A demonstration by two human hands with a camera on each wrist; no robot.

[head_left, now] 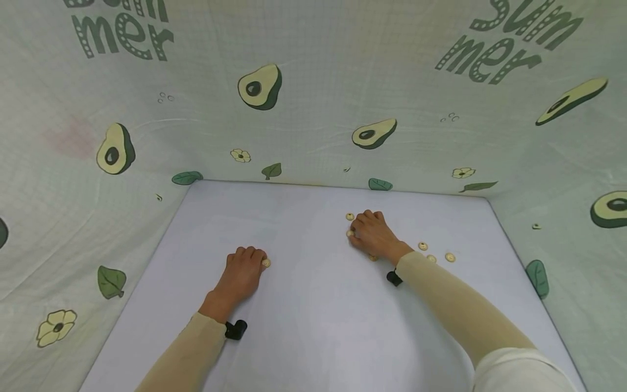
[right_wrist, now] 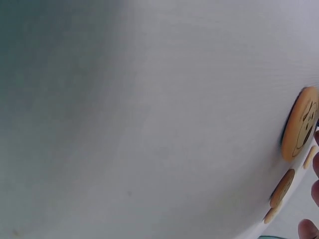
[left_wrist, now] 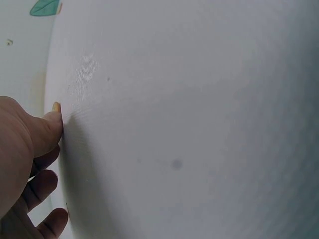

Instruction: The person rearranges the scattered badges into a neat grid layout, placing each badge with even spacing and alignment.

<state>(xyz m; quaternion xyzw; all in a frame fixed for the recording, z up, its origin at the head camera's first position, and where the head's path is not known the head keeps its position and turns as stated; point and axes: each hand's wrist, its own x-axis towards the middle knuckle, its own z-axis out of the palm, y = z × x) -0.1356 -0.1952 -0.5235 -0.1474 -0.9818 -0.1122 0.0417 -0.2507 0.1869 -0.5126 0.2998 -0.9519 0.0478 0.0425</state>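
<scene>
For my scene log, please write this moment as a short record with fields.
Left grip: holds a small wooden disc at the fingertips
Right grip: fingers and thumb at a second disc; whether held, unclear
Other discs: five in the head view, three of them beside the right sleeve
Drawing: face on the nearest disc, right wrist view
Surface: white tabletop
Backdrop: pale cloth with printed avocados and leaves

A pale sheet (head_left: 313, 136) printed with avocados (head_left: 266, 95), green leaves (head_left: 111, 281), yellow flowers (head_left: 49, 332) and "Summer" lettering (head_left: 490, 60) lines the far edge and sides of a white counter (head_left: 313, 321), a pink blotch (head_left: 73, 137) at left.
</scene>
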